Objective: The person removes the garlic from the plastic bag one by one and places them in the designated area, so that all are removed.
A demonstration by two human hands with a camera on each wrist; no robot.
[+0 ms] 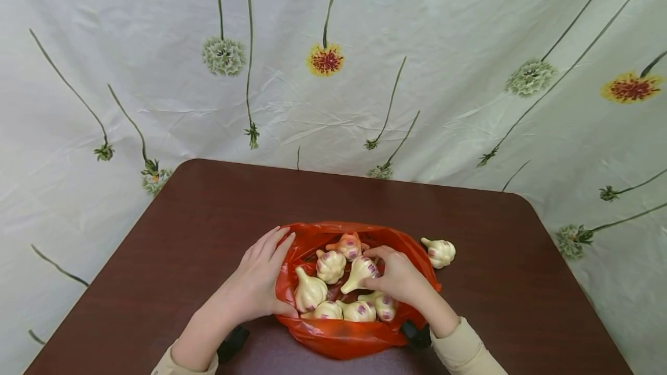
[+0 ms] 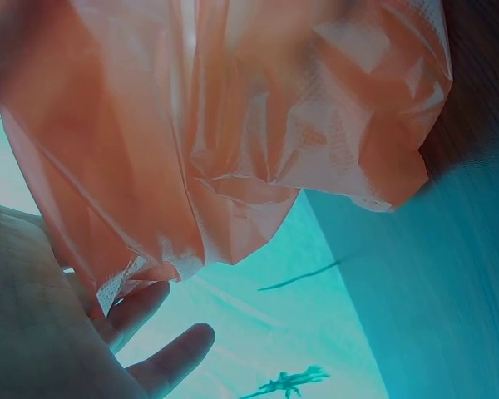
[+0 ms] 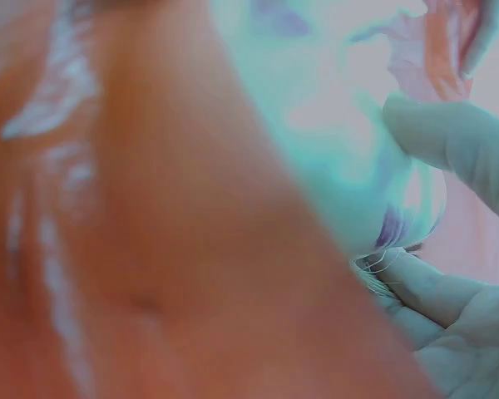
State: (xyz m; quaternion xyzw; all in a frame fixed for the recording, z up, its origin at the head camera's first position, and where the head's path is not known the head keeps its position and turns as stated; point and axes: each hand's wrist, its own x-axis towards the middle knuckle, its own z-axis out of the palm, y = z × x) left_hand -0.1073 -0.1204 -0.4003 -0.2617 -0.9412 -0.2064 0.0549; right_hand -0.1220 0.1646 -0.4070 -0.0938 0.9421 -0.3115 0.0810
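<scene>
While the left hand spreads along the left side of the red bag, its fingers fairly straight toward the far rim and its thumb at the near one, I see it touching the plastic with a wide gap between thumb and fingers. Over the bag's mouth, the right hand reaches in from the right, thumb and fingers pinching a garlic bulb whose stem points down and left. Six other bulbs lie inside, and a lone bulb sits outside, right of the bag. Everything rests on a dark reddish-brown table with rounded far corners, backed by a pale flower-printed cloth. My right wrist view adds the pinched bulb's fine root hairs, which the head view hides; my left wrist view gives me the bag's creased outer side.
</scene>
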